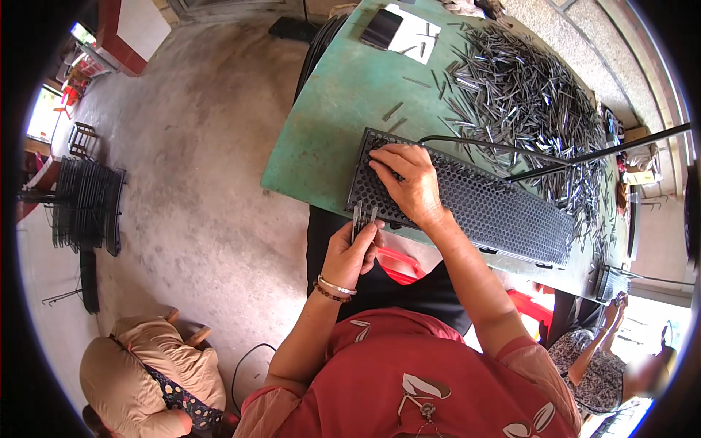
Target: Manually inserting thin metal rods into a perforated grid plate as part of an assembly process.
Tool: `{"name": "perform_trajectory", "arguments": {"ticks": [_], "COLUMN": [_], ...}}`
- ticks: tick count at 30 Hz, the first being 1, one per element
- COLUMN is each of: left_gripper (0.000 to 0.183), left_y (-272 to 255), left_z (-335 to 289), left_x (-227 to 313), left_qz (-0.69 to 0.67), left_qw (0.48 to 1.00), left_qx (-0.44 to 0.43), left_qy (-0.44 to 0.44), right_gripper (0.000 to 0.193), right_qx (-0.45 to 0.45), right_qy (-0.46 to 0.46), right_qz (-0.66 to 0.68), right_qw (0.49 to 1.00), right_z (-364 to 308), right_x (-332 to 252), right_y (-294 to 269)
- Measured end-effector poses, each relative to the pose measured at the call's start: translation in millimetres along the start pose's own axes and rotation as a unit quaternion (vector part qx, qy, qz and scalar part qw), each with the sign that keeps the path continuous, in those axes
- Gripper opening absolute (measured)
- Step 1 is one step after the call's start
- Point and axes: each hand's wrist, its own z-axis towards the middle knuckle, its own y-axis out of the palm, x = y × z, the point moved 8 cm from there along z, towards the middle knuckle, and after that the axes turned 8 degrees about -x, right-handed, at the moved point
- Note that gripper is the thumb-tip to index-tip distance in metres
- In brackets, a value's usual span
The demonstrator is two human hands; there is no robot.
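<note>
Over my link I see a red top with pale leaf prints on its front. I make out short sleeves in fainter, pinkish cloth with redder hems, and a small round ornament on thin strands at the chest. Below, I see dark trousers. At the wrist of the left hand I spot a silvery bangle beside a bracelet of brown beads

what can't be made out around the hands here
In the head view:
Holes of the black tray under the right hand: hidden by that hand.
Lower ends of the thin strips in the left hand: covered by its fingers.
Number of pieces in the dark pile: they overlap.
</note>
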Motion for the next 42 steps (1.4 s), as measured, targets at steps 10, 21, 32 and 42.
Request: {"name": "perform_trajectory", "arguments": {"ticks": [10, 21, 32, 42], "left_gripper": [0.027, 0.03, 0.03, 0.027], "left_y": [8.4, 8.0, 18.0, 1.3], "left_z": [-2.4, 0.6, -1.4, 0.6], "left_x": [2.3, -5.7, 8.3, 1.4], "left_qz": [-0.013, -0.034, 0.01, 0.002], "left_qw": [1.0, 0.998, 0.999, 1.0], "left_qx": [-0.024, -0.047, -0.039, -0.007], "left_qy": [-0.011, -0.02, 0.029, 0.009], "right_gripper": [0.017, 0.019, 0.017, 0.022], "right_qx": [0.021, 0.01, -0.219, -0.044], "right_qy": [-0.004, 0.002, 0.289, 0.26], "right_qz": [-0.068, -0.091, 0.375, 0.267], "right_qw": [0.997, 0.996, 0.853, 0.927], "right_z": [-0.6, -1.8, -51.0, -22.0], "right_x": [-6.6, -9.0, -2.4, 33.2], "right_y": [-2.6, -7.3, 10.3, -15.3]}}
